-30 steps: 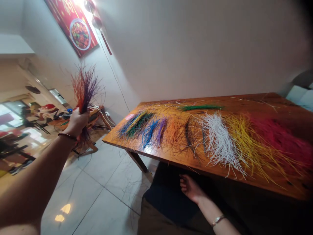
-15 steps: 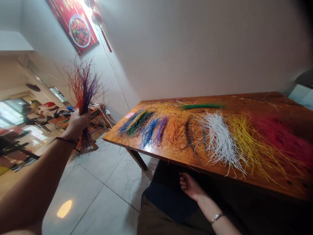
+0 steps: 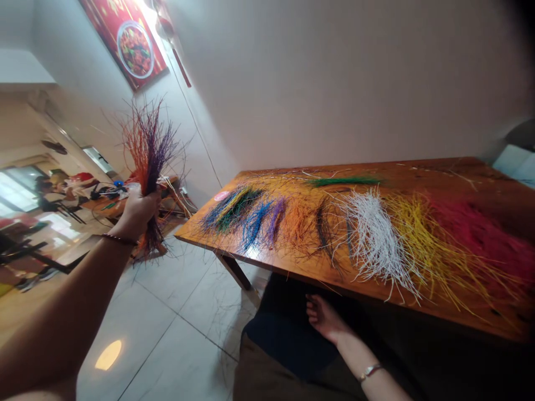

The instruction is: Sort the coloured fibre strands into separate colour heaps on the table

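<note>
My left hand [image 3: 140,209] is wrapped round the middle of a bundle of thin dyed strands [image 3: 148,150], orange on one side and dark purple on the other. I hold it upright, out over the floor left of the table, its tips fanned out above and its lower ends hanging below my fist. In my lap, under the table's front edge, my right hand [image 3: 321,316] lies palm up with its fingers curled in, and nothing shows in it. The nearest strands on the table are a blue bunch [image 3: 256,223] and a purple bunch [image 3: 276,217].
On the wooden table [image 3: 234,248] lie orange [image 3: 300,225], white [image 3: 378,239], yellow [image 3: 434,250] and pink-red [image 3: 480,234] strands. A mixed blue-green-yellow bunch [image 3: 234,209] is at the left end, a green bunch [image 3: 346,181] at the back. People sit at the far left.
My left hand and the bundle have shifted slightly to the right. My right hand and the strands on the table have stayed put.
</note>
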`<state>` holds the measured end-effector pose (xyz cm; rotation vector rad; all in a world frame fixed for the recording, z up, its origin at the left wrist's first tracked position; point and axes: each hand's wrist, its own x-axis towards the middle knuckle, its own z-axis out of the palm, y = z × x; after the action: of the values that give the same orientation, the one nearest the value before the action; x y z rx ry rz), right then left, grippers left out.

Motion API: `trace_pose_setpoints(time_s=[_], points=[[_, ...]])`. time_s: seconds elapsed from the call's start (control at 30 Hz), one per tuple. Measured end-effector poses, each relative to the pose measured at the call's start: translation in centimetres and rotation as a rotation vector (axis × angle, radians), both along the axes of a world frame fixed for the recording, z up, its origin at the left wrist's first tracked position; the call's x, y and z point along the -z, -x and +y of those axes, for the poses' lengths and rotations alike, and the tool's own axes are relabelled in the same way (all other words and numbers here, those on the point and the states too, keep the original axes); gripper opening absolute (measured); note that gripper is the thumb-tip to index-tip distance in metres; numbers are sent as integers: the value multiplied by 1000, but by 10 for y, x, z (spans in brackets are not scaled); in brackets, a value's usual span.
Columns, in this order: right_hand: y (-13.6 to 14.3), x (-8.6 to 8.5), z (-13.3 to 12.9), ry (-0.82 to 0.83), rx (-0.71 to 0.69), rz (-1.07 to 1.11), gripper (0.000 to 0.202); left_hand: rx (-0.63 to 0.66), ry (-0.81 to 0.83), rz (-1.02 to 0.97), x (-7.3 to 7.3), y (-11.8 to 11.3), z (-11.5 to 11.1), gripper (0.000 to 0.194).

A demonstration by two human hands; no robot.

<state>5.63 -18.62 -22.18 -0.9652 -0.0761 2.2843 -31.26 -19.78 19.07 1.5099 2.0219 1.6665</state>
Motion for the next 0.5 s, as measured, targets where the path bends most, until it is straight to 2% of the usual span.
trace_pose_setpoints(time_s=[0.07,0.13,0.2,0.27,0.3,0.4,0.5], points=[[4,-7,-4,-66,-42,-61,9,25,-13,-62,1,-7,0,13],[12,-25,-12,-205,-154,-122,13,50,-24,-94,3,-16,-1,13],[26,-54,-21,-411,-330,-148,22,98,-32,-133,5,-28,-1,14],[45,-88,-27,-685,-506,-154,32,156,-48,-176,8,-41,-1,17],[55,-104,-29,-780,-555,-165,36,184,-50,-200,9,-48,-1,17],[85,-141,-28,-973,-515,-201,45,236,-33,-272,13,-67,-2,15],[109,-155,-25,-1057,-398,-234,50,274,-10,-326,18,-84,-5,14]])
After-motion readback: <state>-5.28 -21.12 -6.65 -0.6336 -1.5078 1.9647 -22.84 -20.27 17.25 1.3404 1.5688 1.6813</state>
